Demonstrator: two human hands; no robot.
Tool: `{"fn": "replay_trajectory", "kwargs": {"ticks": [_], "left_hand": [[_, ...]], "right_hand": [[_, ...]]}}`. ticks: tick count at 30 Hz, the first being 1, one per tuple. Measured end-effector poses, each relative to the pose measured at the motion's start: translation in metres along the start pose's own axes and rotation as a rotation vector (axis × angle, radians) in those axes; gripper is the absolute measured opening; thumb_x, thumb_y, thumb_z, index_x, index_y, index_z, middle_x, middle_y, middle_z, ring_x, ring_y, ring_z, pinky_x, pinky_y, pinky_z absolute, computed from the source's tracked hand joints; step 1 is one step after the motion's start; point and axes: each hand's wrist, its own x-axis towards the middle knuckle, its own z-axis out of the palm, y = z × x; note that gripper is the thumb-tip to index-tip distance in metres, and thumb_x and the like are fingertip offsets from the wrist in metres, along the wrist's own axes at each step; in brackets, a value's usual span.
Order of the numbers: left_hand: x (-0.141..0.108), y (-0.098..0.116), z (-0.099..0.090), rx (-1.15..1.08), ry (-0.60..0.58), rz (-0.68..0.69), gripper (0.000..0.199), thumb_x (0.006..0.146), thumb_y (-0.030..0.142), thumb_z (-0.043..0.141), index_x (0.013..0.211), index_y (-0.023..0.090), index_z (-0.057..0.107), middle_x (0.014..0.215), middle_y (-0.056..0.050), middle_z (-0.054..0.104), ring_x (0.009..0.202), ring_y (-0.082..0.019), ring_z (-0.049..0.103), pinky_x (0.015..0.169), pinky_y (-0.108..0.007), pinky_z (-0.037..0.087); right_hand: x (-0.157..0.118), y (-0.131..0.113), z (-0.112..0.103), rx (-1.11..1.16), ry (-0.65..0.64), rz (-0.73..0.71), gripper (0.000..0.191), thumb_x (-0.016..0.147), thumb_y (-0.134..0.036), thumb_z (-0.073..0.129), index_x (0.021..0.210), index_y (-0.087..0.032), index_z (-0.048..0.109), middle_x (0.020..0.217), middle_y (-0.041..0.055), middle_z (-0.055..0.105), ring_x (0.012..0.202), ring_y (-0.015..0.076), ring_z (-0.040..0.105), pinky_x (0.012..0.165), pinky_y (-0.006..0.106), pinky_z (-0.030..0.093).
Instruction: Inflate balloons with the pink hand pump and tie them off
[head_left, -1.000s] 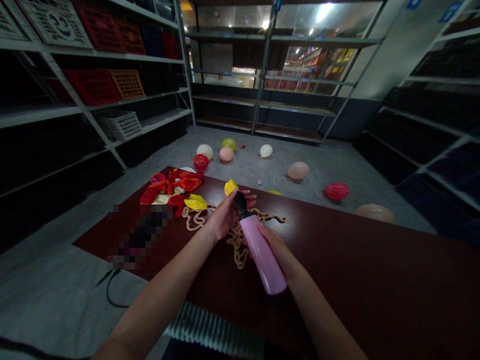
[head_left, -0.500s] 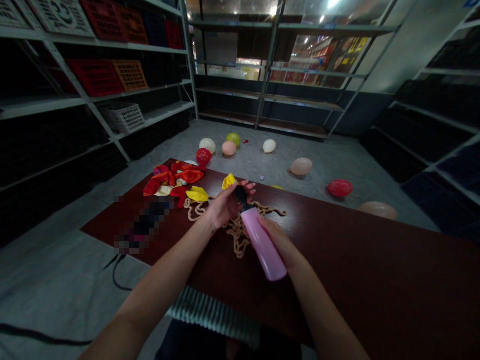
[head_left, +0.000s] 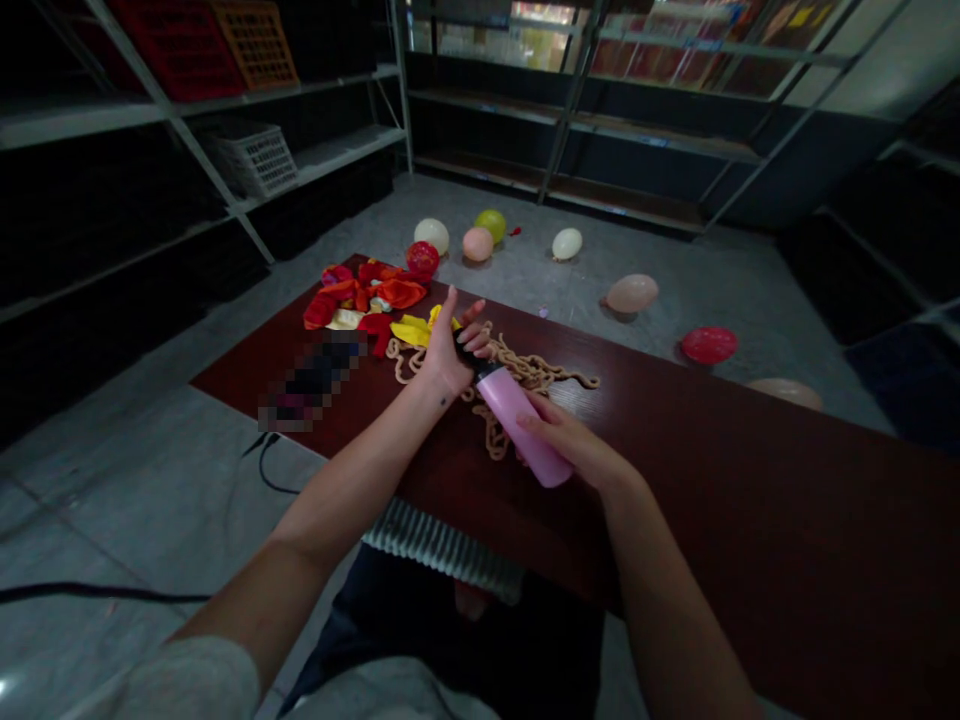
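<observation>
A pink hand balloon pump (head_left: 529, 430) with a black front end slants over the table. My right hand (head_left: 566, 435) is closed round its pink barrel. At the black nozzle (head_left: 471, 350), my left hand (head_left: 450, 350) curls its fingers around the end, thumb pointing up. Just behind that thumb shows a yellow balloon (head_left: 436, 318), uninflated; whether it sits on the nozzle is hidden. Another limp yellow balloon (head_left: 409, 331) lies beside it. Under the pump spreads a heap of tan, uninflated long balloons (head_left: 525, 368). Red and orange limp balloons (head_left: 367, 290) are piled at the far left corner.
The dark brown table (head_left: 712, 480) extends to the right. A blurred-out device (head_left: 315, 380) with a cable lies near its left edge. Inflated balloons, such as a red one (head_left: 709, 345) and a pale one (head_left: 631, 294), rest on the floor. Shelves with crates (head_left: 259, 160) surround the area.
The view has tipped downward, so the scene sits higher. My left thumb has lifted upright and its fingers have spread round the nozzle. The right hand still grips the pump.
</observation>
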Motion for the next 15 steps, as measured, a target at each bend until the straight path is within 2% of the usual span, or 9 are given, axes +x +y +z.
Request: {"fn": "replay_trajectory", "kwargs": {"ticks": [3,6,9,12,15], "left_hand": [[0.001,0.006,-0.001,-0.010,0.072,0.119,0.053,0.097,0.060,0.053,0.069,0.016,0.059,0.041,0.009,0.021,0.031,-0.006,0.024,0.033,-0.019,0.022],[0.002,0.008,-0.002,-0.020,0.105,0.157,0.054,0.097,0.058,0.054,0.061,0.017,0.049,0.040,0.009,0.021,0.030,-0.006,0.023,0.032,-0.020,0.020],[0.002,0.009,0.000,-0.032,0.121,0.159,0.055,0.102,0.047,0.052,0.057,0.018,0.038,0.040,0.009,0.020,0.030,-0.006,0.022,0.033,-0.020,0.020],[0.001,0.013,0.001,-0.075,0.131,0.198,0.054,0.104,0.039,0.049,0.057,0.018,0.032,0.040,0.009,0.020,0.030,-0.005,0.022,0.033,-0.019,0.019],[0.003,0.021,0.000,-0.095,0.146,0.248,0.054,0.103,0.039,0.053,0.058,0.019,0.031,0.041,0.009,0.020,0.029,-0.005,0.021,0.033,-0.019,0.019]], "right_hand": [[-0.001,-0.002,-0.002,-0.129,-0.034,0.019,0.082,0.073,-0.054,0.078,0.145,-0.027,0.049,0.102,0.0043,0.070,0.071,0.0162,0.060,0.060,0.029,0.051],[0.000,-0.005,-0.005,-0.269,0.006,-0.021,0.082,0.075,-0.051,0.077,0.146,-0.023,0.048,0.109,0.0069,0.069,0.079,0.0195,0.063,0.066,0.033,0.055],[0.000,-0.006,-0.011,-0.360,0.025,-0.095,0.078,0.077,-0.049,0.076,0.144,-0.019,0.051,0.121,0.0100,0.067,0.098,0.0243,0.065,0.083,0.037,0.057],[0.000,-0.005,-0.019,-0.456,0.031,-0.168,0.076,0.076,-0.048,0.076,0.142,-0.018,0.053,0.134,0.0109,0.062,0.117,0.0280,0.061,0.103,0.043,0.050],[0.000,-0.004,-0.029,-0.529,0.031,-0.178,0.076,0.078,-0.049,0.075,0.144,-0.021,0.051,0.139,0.0090,0.061,0.122,0.0285,0.060,0.109,0.046,0.045]]}}
